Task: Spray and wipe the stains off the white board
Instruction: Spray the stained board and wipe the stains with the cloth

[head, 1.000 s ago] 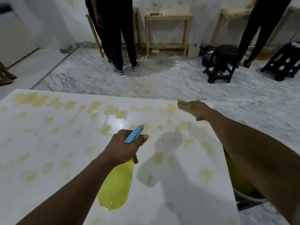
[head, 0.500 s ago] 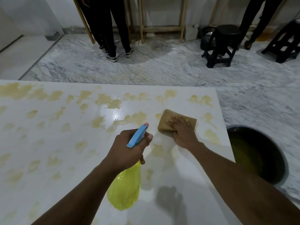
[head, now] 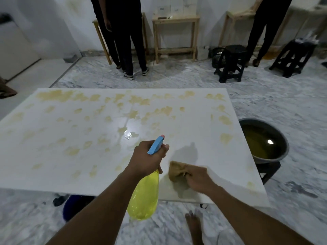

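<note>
The white board [head: 74,138] lies flat before me, dotted with several yellow-brown stains, thickest along its far edge. My left hand [head: 146,158] grips a yellow spray bottle [head: 144,197] by its blue trigger head, nozzle pointing away over the board. My right hand [head: 198,178] holds a brown sponge cloth [head: 177,169] down on the board near its front edge, just right of the bottle. The patch around the cloth looks wet and free of stains.
A dark basin [head: 265,144] of murky yellow water sits on a black stool right of the board. Two people in black stand at wooden tables [head: 175,32] along the far wall. Black plastic stools [head: 230,64] stand on the marble floor. My bare foot [head: 193,225] shows below.
My right hand has dragged the cloth from the board's far right part back toward the front edge. The left hand still holds the bottle. The view has pulled back.
</note>
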Action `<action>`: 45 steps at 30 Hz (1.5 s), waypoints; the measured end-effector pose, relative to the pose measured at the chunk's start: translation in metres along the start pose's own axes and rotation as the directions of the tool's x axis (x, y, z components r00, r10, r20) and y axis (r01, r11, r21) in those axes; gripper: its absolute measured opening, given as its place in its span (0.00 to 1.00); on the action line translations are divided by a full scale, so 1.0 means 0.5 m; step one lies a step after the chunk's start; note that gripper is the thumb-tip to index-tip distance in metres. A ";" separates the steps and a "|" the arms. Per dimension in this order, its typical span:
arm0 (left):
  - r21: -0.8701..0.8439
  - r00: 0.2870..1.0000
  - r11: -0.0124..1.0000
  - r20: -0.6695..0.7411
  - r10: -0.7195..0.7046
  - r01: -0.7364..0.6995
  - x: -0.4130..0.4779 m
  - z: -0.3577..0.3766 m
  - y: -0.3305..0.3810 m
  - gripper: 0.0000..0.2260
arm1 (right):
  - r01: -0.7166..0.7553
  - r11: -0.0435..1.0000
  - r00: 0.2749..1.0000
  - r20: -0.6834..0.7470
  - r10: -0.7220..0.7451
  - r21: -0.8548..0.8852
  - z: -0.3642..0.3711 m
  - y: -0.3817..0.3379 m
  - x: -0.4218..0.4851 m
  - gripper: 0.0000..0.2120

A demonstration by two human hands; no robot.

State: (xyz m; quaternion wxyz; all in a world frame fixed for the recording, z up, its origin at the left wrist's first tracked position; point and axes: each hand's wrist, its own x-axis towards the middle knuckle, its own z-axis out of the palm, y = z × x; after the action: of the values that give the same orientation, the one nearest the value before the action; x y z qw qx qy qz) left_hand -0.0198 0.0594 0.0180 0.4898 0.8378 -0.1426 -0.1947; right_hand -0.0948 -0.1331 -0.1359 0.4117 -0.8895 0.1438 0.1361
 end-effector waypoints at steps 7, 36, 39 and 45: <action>-0.018 0.999 1.000 0.027 0.021 -0.020 0.011 -0.008 0.042 0.04 | -0.472 0.506 0.872 0.296 0.390 0.722 -0.198 -0.029 -0.023 0.12; 0.101 0.998 0.993 0.047 0.049 -0.054 0.250 -0.004 0.024 0.06 | -0.137 0.878 0.988 -0.132 0.086 -0.458 -0.081 0.002 0.217 0.25; 0.073 0.998 0.996 0.019 0.058 -0.060 0.152 -0.039 0.007 0.08 | -0.097 0.882 0.994 -0.094 0.060 -0.462 0.008 -0.052 0.103 0.23; 0.076 1.000 0.997 -0.021 -0.002 0.004 0.030 -0.120 -0.021 0.07 | -0.298 0.951 0.953 -0.033 0.301 0.082 0.027 -0.166 0.000 0.11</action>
State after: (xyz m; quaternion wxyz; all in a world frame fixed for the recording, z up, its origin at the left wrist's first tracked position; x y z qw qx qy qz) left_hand 0.0218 0.1042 0.0326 0.4586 0.8581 -0.1435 -0.1811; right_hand -0.0662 -0.0711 -0.0869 0.4165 -0.8440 0.2913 0.1713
